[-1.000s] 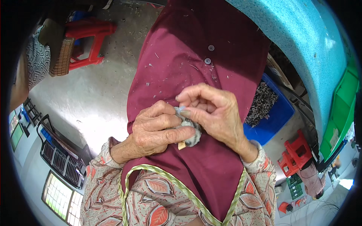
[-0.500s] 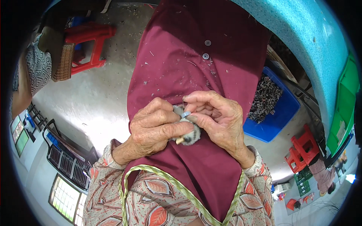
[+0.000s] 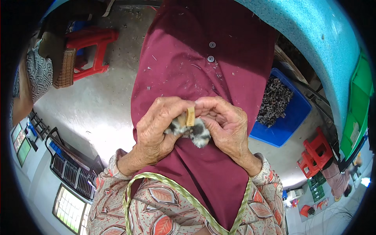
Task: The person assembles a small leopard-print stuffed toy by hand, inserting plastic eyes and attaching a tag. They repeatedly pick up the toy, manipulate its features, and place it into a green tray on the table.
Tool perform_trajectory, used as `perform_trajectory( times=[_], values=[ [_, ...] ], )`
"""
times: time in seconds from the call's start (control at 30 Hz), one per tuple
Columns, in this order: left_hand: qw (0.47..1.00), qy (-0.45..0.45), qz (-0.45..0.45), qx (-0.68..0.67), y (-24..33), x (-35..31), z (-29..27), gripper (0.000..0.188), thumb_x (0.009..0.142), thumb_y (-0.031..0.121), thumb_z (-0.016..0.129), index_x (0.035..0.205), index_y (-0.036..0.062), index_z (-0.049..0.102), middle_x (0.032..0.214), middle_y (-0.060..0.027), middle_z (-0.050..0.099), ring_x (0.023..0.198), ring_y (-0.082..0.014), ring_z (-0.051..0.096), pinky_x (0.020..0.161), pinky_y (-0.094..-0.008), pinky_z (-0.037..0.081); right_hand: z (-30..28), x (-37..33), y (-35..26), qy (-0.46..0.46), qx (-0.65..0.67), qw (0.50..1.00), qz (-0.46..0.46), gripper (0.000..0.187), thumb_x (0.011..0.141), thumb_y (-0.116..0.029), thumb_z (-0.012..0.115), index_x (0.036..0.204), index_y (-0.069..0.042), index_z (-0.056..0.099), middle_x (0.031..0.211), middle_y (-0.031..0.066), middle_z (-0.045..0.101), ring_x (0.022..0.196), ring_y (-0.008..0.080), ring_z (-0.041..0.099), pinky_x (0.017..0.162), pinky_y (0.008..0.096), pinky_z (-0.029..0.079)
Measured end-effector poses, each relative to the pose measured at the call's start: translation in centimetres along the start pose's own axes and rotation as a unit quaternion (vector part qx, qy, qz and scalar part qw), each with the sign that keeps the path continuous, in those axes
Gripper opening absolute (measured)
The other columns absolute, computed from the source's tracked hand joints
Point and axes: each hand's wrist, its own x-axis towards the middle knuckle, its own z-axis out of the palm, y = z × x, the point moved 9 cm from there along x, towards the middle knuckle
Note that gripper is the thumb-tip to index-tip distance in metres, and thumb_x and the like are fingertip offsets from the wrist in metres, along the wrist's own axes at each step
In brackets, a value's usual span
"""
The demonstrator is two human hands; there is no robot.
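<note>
A small furry thing (image 3: 201,133) in black, white and tan, like a little plush piece, is held between my two hands over my lap. My left hand (image 3: 154,125) is closed on its left side, with the fingertips at the top of a flat yellow tag (image 3: 190,116) that bears dark print. On the other side, my right hand (image 3: 228,124) has its fingers bent in and the thumb pressed against the fur. Its fingertips meet those of the left hand and are partly hidden.
A maroon apron (image 3: 176,74) with loose fluff covers my lap. At the right a blue bin (image 3: 274,135) holds many small black-and-white pieces, near a speckled turquoise surface (image 3: 313,27). Red stools (image 3: 100,55) stand left and right. Another person's arm (image 3: 23,94) shows at the left.
The furry piece has been turned in my hands, so its yellow tag now faces up. A pale blue bit and a thin strand at my right fingertips no longer show.
</note>
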Motion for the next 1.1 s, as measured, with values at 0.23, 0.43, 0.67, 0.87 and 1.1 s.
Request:
perform_trajectory(
  times=[0.23,0.43,0.67,0.87,1.1],
  values=[
    [0.997,-0.005,-0.060,-0.047,-1.0,-0.5,0.4,0.037,0.069,-0.002,0.070,0.106,-0.0007,0.063,0.097,-0.0121,0.068,0.075,-0.0235,0.064,0.067,-0.0321,0.052,-0.5,-0.2,1.0,0.038,0.037,0.998,0.018,0.025,0.085,0.011,0.057,0.108,0.004,0.056,0.094,0.0102,0.066,0.089,0.0128,0.065,0.079,0.0242,0.054],
    [0.997,-0.012,-0.064,-0.047,-1.1,-0.4,0.3,0.026,0.071,0.000,0.068,0.096,-0.0019,0.064,0.085,-0.0105,0.068,0.074,-0.0225,0.065,0.066,-0.0301,0.051,-0.9,0.1,1.3,0.061,0.086,0.993,0.047,0.029,0.084,0.010,0.060,0.111,0.004,0.052,0.094,0.0100,0.065,0.086,0.0105,0.064,0.077,0.0222,0.054],
    [0.991,-0.007,-0.092,-0.093,-2.0,-0.5,0.6,0.025,0.077,0.004,0.070,0.099,-0.0019,0.061,0.084,-0.0112,0.063,0.074,-0.0214,0.063,0.066,-0.0309,0.050,-0.9,-0.1,0.2,-0.061,0.044,0.996,0.042,0.044,0.076,0.005,0.071,0.116,0.004,0.052,0.109,0.0109,0.060,0.098,0.0155,0.062,0.083,0.0289,0.054],
    [0.978,-0.029,-0.168,-0.122,-3.6,-1.3,1.7,0.025,0.078,0.004,0.066,0.101,-0.0006,0.061,0.084,-0.0123,0.062,0.076,-0.0239,0.065,0.068,-0.0314,0.050,-0.3,-0.1,-0.8,-0.039,-0.138,0.990,-0.015,0.054,0.064,-0.006,0.082,0.110,0.001,0.053,0.102,0.0106,0.058,0.091,0.0212,0.063,0.081,0.0304,0.053],
    [0.983,-0.056,-0.136,-0.108,-3.2,-0.6,1.0,0.024,0.080,0.008,0.066,0.102,-0.0017,0.063,0.084,-0.0126,0.064,0.075,-0.0195,0.065,0.069,-0.0306,0.050,0.1,0.3,-2.2,0.024,-0.263,0.964,-0.039,0.040,0.067,-0.019,0.083,0.093,-0.004,0.057,0.080,0.0098,0.062,0.069,0.0243,0.063,0.062,0.0335,0.050]
  ],
)
